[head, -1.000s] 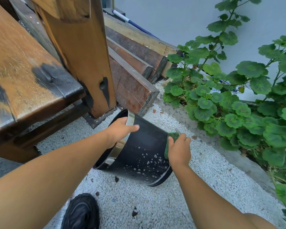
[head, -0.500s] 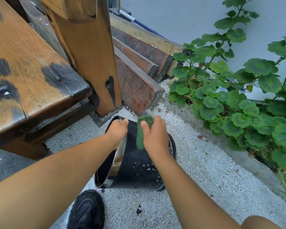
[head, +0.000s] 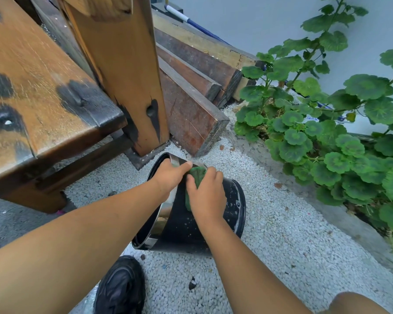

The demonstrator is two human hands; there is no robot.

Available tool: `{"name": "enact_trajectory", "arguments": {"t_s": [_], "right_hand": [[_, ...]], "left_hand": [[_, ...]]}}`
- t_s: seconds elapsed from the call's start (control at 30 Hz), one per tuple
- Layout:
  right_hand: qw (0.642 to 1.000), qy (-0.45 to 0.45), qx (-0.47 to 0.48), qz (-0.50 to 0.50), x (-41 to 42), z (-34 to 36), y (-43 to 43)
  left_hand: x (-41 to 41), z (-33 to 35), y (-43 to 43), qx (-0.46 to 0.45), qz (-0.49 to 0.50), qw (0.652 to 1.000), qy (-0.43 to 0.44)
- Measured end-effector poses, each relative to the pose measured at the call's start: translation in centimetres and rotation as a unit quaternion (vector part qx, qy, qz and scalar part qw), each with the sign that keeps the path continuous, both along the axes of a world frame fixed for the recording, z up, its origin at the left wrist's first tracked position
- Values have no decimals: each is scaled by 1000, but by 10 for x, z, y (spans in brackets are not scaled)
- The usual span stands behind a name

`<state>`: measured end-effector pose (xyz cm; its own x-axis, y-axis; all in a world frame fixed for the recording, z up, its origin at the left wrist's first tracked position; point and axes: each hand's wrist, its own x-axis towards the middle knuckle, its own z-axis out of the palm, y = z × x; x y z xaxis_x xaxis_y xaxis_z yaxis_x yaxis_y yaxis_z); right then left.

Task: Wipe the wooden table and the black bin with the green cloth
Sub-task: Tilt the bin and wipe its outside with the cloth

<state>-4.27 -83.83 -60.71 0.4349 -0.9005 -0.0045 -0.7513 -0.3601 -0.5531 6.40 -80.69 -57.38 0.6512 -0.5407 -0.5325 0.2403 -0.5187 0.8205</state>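
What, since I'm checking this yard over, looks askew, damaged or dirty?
The black bin lies tipped on its side on the gravel, its wall flecked with pale spots, where the right hand presses the green cloth. The wooden table shows dark, scorched-looking patches.

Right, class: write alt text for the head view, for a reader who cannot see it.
Seen from above, a person's left hand grips the rim of a tipped black bin on white gravel while the right hand holds a green cloth against its side. A wooden table stands at left, a leafy plant at right.
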Motion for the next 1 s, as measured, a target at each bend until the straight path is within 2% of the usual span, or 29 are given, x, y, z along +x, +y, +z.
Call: {"name": "enact_trajectory", "arguments": {"t_s": [0.17, 0.4, 0.53, 0.67, 0.8, 1.0], "right_hand": [[999, 15, 10, -43, -25, -25, -20], [994, 63, 16, -90, -65, -54, -43], [991, 85, 15, -98, -78, -61, -53], [989, 105, 18, -103, -87, -66, -63], [990, 93, 48, -92, -89, -65, -70], [990, -8, 124, -64, -73, -31, -71]], "left_hand": [[4, 1, 7, 13, -30, 999, -23], [7, 0, 20, -23, -44, 998, 24], [-1, 0, 29, -12, -128, 992, 1], [0, 0, 42, 49, -198, 979, 9], [-5, -6, 47, 57, -144, 985, -72], [-9, -5, 44, 72, -102, 987, -101]]}}
